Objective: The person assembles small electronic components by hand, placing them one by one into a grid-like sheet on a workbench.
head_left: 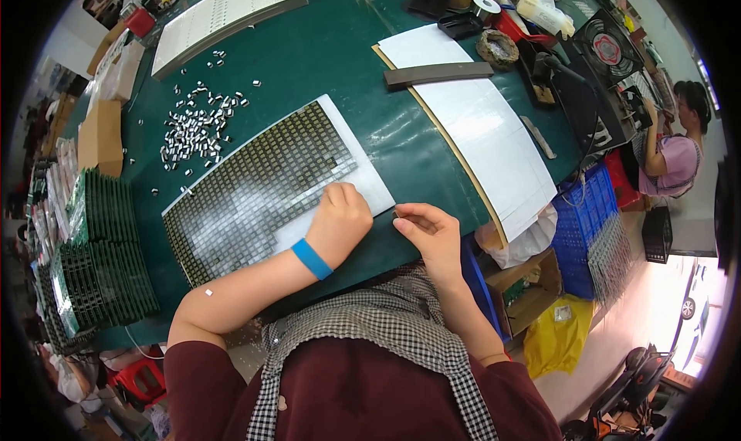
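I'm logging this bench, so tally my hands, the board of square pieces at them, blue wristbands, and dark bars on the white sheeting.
Bare hands, left hand and right hand: 2
White rectangular board bearing small square pieces: 1
Bright blue wristband: 1
Long flat dark bar on smooth white sheeting: 1
Total: 5

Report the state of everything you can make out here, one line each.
Left hand, fingers curled at the gridded sheet; grip unclear.
Right hand, thumb and forefinger nearly together; grip unclear.
Gridded sheet, partly covered with small squares, partly bare white.
Small metallic parts, loosely scattered.
Dark bar, lying across white board.
Green panels, stacked.
Blue wristband, worn.
Yellow bag, crumpled.
Fan, running or not unclear.
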The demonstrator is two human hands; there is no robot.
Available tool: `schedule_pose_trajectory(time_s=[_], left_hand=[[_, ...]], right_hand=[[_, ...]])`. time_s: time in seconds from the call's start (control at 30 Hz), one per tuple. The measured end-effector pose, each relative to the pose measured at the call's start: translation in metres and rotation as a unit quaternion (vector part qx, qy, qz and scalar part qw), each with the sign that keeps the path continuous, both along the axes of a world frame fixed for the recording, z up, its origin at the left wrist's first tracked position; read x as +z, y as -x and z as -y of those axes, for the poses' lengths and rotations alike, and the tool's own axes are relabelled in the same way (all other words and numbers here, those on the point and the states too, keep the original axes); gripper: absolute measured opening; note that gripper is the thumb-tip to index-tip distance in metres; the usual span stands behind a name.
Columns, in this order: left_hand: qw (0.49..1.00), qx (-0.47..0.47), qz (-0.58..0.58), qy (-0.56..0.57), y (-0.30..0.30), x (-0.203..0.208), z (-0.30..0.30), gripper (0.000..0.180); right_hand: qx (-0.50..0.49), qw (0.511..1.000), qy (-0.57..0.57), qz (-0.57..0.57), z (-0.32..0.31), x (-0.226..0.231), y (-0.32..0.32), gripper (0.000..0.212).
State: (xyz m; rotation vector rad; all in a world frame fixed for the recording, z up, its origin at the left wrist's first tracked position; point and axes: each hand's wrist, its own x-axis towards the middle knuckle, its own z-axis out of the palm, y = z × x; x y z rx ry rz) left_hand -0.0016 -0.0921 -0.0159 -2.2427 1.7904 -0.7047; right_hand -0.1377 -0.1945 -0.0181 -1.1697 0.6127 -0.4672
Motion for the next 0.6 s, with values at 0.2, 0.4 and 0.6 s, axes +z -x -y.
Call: schedule_pose_trajectory(time_s=[0.2,0.4,0.6], left_hand=[[0.788,0.038,-0.597,0.147,-0.028,0.029,-0.017,0.016],[0.235,0.093,-0.954,0.162,-0.01,0.019,-0.03,0.011],[0.217,0.091,-0.957,0.168,-0.007,0.015,-0.03,0.01]], right_hand=[[-0.029,0.992,0.122,0.007,-0.007,0.008,-0.004,0.028],[0.007,0.953,0.301,0.028,-0.014,0.013,-0.01,0.032],[0.018,0.952,0.305,0.025,-0.014,0.012,-0.009,0.037]])
